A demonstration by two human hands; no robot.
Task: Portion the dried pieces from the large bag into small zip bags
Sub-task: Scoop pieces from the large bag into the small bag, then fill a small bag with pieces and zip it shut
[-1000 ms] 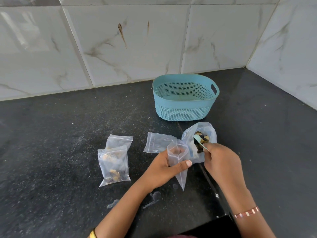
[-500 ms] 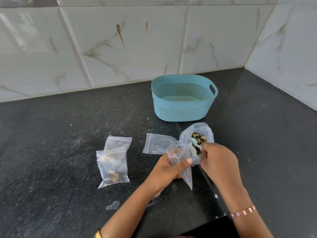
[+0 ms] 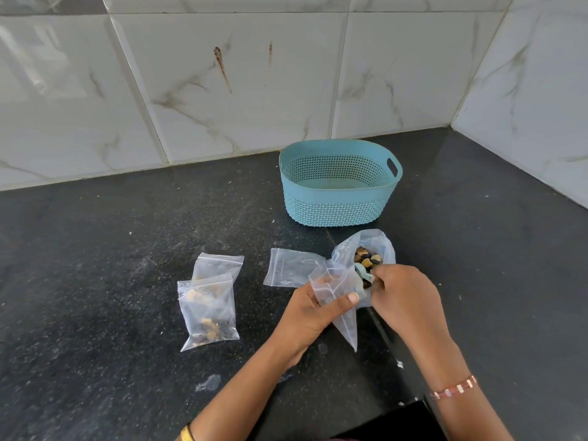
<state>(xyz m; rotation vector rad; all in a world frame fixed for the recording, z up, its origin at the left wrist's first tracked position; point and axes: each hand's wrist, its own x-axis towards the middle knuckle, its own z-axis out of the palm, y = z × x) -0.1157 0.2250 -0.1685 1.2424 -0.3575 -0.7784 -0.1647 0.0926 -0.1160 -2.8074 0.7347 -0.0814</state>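
Pieces (image 3: 367, 257) in the large bag (image 3: 383, 246) could spill on the counter (image 3: 95, 281) if the spoon (image 3: 362, 271), pinched by the right hand (image 3: 404, 300), tips before reaching the small bag (image 3: 334, 291) gripped by the left hand (image 3: 313, 316).

spoon (image 3: 361, 271) bowl: hidden in bags | forearms: cut off (bottom edge)

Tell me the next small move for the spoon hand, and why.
Probably tip the spoon into the small zip bag: the right hand holds it between the large bag of dried pieces and the small bag's mouth, which the left hand holds open.
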